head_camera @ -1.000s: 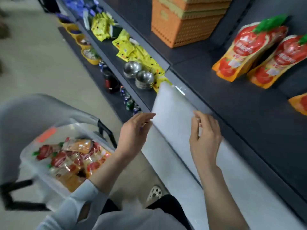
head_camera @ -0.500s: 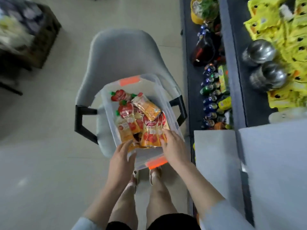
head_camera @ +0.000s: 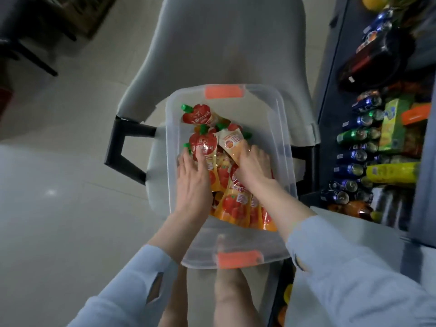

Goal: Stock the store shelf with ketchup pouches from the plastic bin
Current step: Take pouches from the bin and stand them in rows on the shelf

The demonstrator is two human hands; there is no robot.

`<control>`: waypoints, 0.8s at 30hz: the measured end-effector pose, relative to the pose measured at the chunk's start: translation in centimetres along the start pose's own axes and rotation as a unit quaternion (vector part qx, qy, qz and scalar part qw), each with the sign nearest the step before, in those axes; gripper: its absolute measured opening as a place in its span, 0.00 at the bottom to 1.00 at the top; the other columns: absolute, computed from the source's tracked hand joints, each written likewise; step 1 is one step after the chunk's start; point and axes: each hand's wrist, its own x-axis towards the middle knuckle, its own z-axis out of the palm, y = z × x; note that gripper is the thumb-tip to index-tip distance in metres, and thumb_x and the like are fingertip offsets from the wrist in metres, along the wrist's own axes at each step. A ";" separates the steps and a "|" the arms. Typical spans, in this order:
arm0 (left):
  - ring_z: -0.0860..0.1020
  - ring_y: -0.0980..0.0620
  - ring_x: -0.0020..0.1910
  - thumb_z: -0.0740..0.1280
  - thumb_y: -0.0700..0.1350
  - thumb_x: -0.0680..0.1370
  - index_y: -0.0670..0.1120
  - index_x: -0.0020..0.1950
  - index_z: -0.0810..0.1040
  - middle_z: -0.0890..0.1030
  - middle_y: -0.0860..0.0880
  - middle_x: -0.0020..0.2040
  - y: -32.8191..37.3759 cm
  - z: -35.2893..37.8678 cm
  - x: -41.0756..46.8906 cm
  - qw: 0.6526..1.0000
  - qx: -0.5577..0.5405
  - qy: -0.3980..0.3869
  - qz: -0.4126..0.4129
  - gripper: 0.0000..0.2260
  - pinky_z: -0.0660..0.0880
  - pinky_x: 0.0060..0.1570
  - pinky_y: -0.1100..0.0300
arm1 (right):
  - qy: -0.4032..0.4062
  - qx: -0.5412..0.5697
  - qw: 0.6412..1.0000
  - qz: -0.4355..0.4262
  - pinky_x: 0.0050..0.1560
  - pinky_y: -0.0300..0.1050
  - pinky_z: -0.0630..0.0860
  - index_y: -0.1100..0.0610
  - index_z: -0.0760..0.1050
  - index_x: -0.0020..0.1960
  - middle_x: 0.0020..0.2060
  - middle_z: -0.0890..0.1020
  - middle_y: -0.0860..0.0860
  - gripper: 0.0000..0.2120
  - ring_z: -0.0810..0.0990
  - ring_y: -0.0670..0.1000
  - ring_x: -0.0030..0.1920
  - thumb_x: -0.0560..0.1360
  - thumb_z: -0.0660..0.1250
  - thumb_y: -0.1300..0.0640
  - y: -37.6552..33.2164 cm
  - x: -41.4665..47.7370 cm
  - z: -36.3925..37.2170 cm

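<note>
- The clear plastic bin with orange latches (head_camera: 280, 128) sits on the seat of a grey moulded chair with black arms (head_camera: 212, 43).
- Red-and-orange ketchup pouches with green caps (head_camera: 233, 204) lie heaped inside the bin.
- The left hand (head_camera: 194, 178) lies flat on a red-topped pouch (head_camera: 203, 143), with its fingers straight and spread — it presses and grasps nothing.
- The right hand (head_camera: 253, 166) is just beside it, its fingers curled over an orange-backed pouch (head_camera: 232, 141) — gripping it.
- The dark store shelf (head_camera: 330, 90) stands to the right of the chair, with drink cans and bottles (head_camera: 351, 169) on it.
</note>
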 end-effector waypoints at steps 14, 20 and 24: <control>0.77 0.52 0.61 0.61 0.55 0.80 0.53 0.74 0.63 0.77 0.53 0.64 2.8 2.4 -1.5 0.886 -0.441 -0.128 -0.069 0.24 0.76 0.61 0.55 | -0.117 0.589 0.792 0.108 0.50 0.48 0.84 0.47 0.81 0.53 0.47 0.87 0.48 0.09 0.86 0.49 0.47 0.81 0.64 0.45 2.8 -7.7 -1.1; 0.82 0.51 0.54 0.73 0.47 0.74 0.51 0.62 0.67 0.80 0.49 0.58 1.5 0.6 -2.5 0.835 -0.522 -0.076 -0.157 0.21 0.80 0.53 0.49 | -0.058 0.396 0.916 0.039 0.50 0.51 0.82 0.53 0.82 0.50 0.45 0.86 0.47 0.24 0.84 0.49 0.47 0.81 0.56 0.37 2.2 -4.5 -3.0; 0.82 0.51 0.53 0.69 0.44 0.77 0.52 0.63 0.67 0.80 0.51 0.57 -0.6 -1.9 -4.2 0.829 -0.535 -0.032 -0.158 0.18 0.81 0.50 0.50 | -0.035 0.386 0.921 0.044 0.53 0.54 0.81 0.55 0.81 0.54 0.46 0.85 0.50 0.22 0.84 0.53 0.48 0.83 0.56 0.41 -1.6 0.2 -4.0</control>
